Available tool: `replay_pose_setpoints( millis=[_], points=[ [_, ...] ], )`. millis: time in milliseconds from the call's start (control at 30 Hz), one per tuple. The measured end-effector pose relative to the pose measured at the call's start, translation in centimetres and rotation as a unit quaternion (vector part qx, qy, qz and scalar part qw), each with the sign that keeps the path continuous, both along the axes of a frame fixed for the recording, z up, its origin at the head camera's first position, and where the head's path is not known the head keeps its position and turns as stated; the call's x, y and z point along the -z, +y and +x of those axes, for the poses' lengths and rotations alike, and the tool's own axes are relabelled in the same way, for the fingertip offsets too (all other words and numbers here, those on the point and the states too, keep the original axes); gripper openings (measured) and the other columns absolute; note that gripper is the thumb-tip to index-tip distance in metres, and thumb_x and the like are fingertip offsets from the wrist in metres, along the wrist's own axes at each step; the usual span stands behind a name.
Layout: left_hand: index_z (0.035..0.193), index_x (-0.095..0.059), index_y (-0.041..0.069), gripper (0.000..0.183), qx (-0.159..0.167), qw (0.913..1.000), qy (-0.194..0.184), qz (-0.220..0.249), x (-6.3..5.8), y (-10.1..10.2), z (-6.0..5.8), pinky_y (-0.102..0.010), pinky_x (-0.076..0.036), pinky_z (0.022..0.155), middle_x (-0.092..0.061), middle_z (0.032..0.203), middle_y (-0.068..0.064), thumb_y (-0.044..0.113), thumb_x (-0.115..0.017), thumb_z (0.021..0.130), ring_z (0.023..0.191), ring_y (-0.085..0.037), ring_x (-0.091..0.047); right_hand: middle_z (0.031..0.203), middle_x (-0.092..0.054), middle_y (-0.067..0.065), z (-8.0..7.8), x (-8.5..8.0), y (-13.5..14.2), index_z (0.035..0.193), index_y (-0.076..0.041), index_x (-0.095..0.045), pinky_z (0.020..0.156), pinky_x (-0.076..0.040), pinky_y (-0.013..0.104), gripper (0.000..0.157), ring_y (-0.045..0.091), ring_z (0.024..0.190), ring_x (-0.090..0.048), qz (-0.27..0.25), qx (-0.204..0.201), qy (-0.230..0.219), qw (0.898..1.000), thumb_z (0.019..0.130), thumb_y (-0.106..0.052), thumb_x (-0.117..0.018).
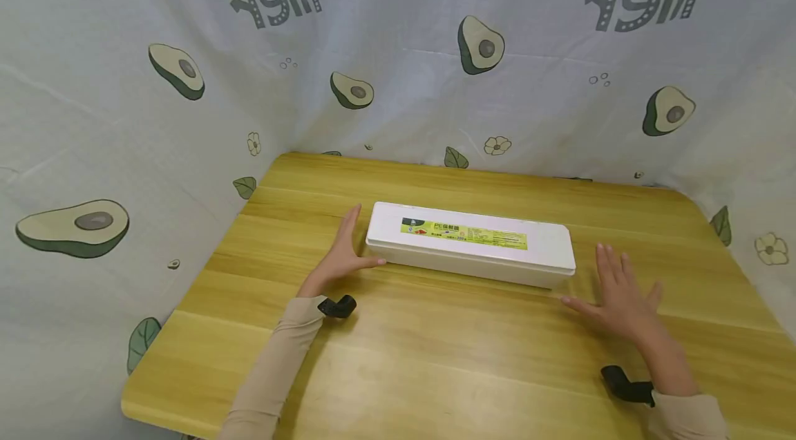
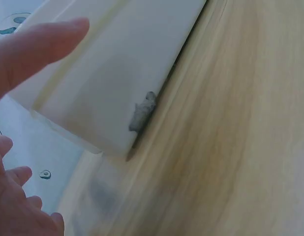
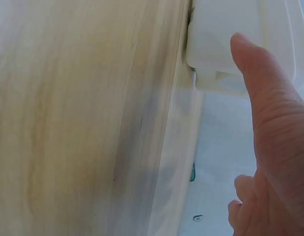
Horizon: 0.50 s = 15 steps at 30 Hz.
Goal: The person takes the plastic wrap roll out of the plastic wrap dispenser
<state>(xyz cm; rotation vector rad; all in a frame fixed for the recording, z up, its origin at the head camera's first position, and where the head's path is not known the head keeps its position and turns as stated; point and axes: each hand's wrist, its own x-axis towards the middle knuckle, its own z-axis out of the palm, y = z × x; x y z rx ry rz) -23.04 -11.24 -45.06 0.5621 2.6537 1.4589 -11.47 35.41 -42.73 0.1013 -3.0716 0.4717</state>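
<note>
A long white cling film box with a yellow-green label lies on the wooden table, slightly slanted. At its left end my left hand is spread, thumb toward the near left corner; whether it touches the box I cannot tell. My right hand hovers off the right end with fingers apart, holding nothing. In the left wrist view the box's side shows a grey patch near the bottom edge, below my thumb. The right wrist view has my thumb in front of the box end.
The wooden table has rounded corners. A white curtain printed with avocados and leaves hangs behind it and along both sides. Black wrist mounts sit at the beige sleeves.
</note>
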Motion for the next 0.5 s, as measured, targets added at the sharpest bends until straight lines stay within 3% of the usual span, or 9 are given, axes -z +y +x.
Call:
replay_pose_setpoints(
  millis=[167,267,400,500],
  points=[
    [0.152,0.004,0.016,0.120,0.028,0.9980,-0.033,0.046,0.7,0.1,-0.3,-0.060,-0.006,0.115,0.007,0.159,-0.011,0.027,-0.082,0.069,0.147,-0.034,0.004,0.155,0.006,0.025,0.2,-0.1,0.1,0.149,-0.009,0.015,0.089,0.006,0.084,0.115,0.047,0.142,0.007,0.013,0.006,0.010,1.000,0.080,-0.059,-0.062],
    [0.151,0.007,0.010,0.119,0.044,0.9946,-0.059,0.073,-0.4,0.4,0.3,-0.058,-0.005,0.116,0.011,0.159,-0.013,0.018,-0.080,0.071,0.146,-0.035,0.007,0.155,0.005,0.025,0.4,-0.1,0.2,0.149,-0.010,0.015,0.090,0.006,0.083,0.114,0.046,0.142,0.006,0.018,0.010,0.012,1.000,0.080,-0.060,-0.061],
    [0.151,0.012,0.011,0.119,0.062,0.9859,-0.088,0.127,-0.5,0.9,0.0,-0.051,-0.007,0.118,0.012,0.159,-0.012,0.004,-0.077,0.072,0.146,-0.035,0.001,0.155,0.006,0.025,0.5,-0.1,0.2,0.150,-0.009,0.014,0.091,0.008,0.082,0.113,0.046,0.142,0.005,0.016,0.012,0.009,1.000,0.080,-0.060,-0.061],
    [0.150,0.015,0.014,0.121,0.081,0.9761,-0.097,0.176,0.9,1.2,-1.0,-0.046,-0.011,0.118,0.012,0.159,-0.007,-0.003,-0.075,0.072,0.147,-0.030,-0.003,0.155,0.005,0.026,0.4,-0.2,0.1,0.150,-0.008,0.012,0.092,0.008,0.082,0.113,0.047,0.142,0.005,0.015,0.010,0.009,1.000,0.080,-0.059,-0.061]
  ],
)
